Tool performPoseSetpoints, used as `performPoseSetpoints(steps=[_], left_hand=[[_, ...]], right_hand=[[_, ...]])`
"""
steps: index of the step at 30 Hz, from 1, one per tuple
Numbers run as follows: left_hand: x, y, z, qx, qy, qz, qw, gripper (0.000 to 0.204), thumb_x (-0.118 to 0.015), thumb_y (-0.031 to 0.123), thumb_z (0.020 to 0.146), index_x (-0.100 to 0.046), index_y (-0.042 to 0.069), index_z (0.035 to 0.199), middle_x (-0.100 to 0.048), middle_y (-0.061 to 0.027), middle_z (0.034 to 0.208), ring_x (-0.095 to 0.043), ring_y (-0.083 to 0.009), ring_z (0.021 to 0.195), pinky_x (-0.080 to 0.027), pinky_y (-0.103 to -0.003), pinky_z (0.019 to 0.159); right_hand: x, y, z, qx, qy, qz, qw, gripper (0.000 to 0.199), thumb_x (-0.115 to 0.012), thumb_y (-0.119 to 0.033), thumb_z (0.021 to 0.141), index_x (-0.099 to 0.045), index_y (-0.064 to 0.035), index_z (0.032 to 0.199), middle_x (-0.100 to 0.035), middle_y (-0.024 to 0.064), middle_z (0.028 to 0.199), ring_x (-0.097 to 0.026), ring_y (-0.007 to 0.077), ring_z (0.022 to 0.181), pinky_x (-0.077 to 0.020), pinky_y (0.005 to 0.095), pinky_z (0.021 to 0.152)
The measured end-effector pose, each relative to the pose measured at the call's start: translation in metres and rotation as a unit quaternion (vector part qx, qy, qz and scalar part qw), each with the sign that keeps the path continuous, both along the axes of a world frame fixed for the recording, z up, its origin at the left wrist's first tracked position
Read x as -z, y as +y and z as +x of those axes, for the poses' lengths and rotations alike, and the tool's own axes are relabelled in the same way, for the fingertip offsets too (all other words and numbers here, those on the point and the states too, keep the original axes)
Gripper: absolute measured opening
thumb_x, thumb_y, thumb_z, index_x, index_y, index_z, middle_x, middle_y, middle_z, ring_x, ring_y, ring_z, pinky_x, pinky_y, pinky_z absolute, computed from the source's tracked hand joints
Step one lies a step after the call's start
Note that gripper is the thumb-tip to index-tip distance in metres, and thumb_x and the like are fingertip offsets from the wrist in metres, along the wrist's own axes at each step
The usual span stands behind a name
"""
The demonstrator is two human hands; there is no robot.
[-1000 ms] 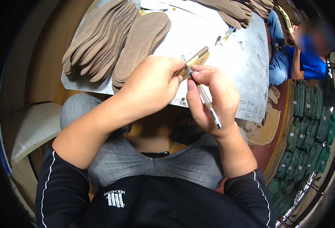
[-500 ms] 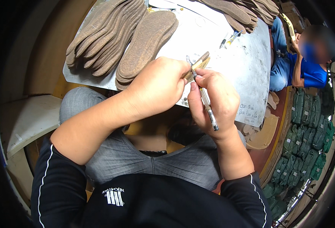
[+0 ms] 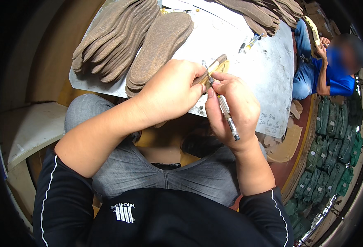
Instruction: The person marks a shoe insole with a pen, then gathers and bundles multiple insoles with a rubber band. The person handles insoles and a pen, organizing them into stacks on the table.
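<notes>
My left hand (image 3: 171,90) grips a brown shoe insole (image 3: 217,65) on edge above the near side of the grey table (image 3: 267,78); only its tip shows past my fingers. My right hand (image 3: 233,109) holds a silver pen (image 3: 224,111) like a writing tool, its tip touching the insole near my left thumb. Both hands meet in the middle of the view, over my lap.
A fanned stack of brown insoles (image 3: 124,41) lies on the table's left, another pile (image 3: 267,12) at the far right. Pens (image 3: 249,41) lie on the table. A person in a blue shirt (image 3: 333,74) sits on the right beside stacked green bundles (image 3: 333,148).
The view has shifted slightly; my hands stay together with pen on insole, the pen tip moving a little along the edge.
</notes>
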State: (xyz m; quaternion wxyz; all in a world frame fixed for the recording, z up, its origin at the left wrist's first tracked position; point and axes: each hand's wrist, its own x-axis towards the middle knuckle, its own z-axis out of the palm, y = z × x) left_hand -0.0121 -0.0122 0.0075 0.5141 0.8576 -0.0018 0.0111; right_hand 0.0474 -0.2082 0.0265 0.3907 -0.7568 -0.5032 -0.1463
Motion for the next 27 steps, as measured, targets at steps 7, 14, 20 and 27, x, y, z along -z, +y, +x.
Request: performPoseSetpoints(steps=[7, 14, 20, 27], left_hand=[[0.0032, 0.0005, 0.0042, -0.004, 0.057, -0.147, 0.987, 0.024, -0.075, 0.013, 0.096, -0.078, -0.009, 0.104, -0.073, -0.0278, 0.08, -0.077, -0.0338, 0.075, -0.058, -0.049, 0.074], [0.0033, 0.003, 0.0039, -0.001, 0.075, -0.163, 0.984, 0.022, -0.075, 0.012, 0.096, -0.077, -0.008, 0.103, -0.069, -0.0196, 0.072, -0.065, -0.0175, 0.068, -0.052, -0.044, 0.065], [0.006, 0.0021, 0.0048, 0.001, 0.083, -0.189, 0.978, 0.018, -0.078, 0.012, 0.097, -0.076, -0.006, 0.099, -0.066, -0.0099, 0.07, -0.058, -0.0114, 0.066, -0.048, -0.04, 0.061], [0.0021, 0.0041, 0.0068, 0.017, 0.112, -0.19, 0.975, 0.015, -0.079, 0.01, 0.1, -0.078, -0.005, 0.103, -0.07, -0.0062, 0.075, -0.06, -0.0077, 0.07, -0.049, -0.036, 0.063]], right_hand=[[0.0011, 0.0009, 0.0017, 0.0, -0.007, 0.012, 1.0, 0.015, -0.083, 0.009, 0.09, -0.071, 0.0029, 0.099, -0.074, 0.017, 0.089, -0.081, 0.0427, 0.092, -0.067, 0.0498, 0.092], [0.0009, 0.0012, 0.0023, 0.006, -0.012, 0.014, 1.0, 0.015, -0.083, 0.008, 0.09, -0.071, 0.0021, 0.097, -0.074, 0.0169, 0.089, -0.081, 0.0428, 0.092, -0.0667, 0.0498, 0.092], [-0.0024, 0.0009, 0.0019, -0.002, -0.009, 0.022, 1.0, 0.016, -0.083, 0.008, 0.091, -0.07, 0.0014, 0.097, -0.075, 0.0157, 0.089, -0.081, 0.0414, 0.091, -0.0669, 0.0492, 0.092], [0.0005, -0.0048, 0.0022, 0.004, 0.005, 0.022, 1.0, 0.014, -0.083, 0.007, 0.093, -0.072, 0.0031, 0.101, -0.076, 0.0167, 0.093, -0.082, 0.0398, 0.091, -0.0673, 0.0467, 0.091]])
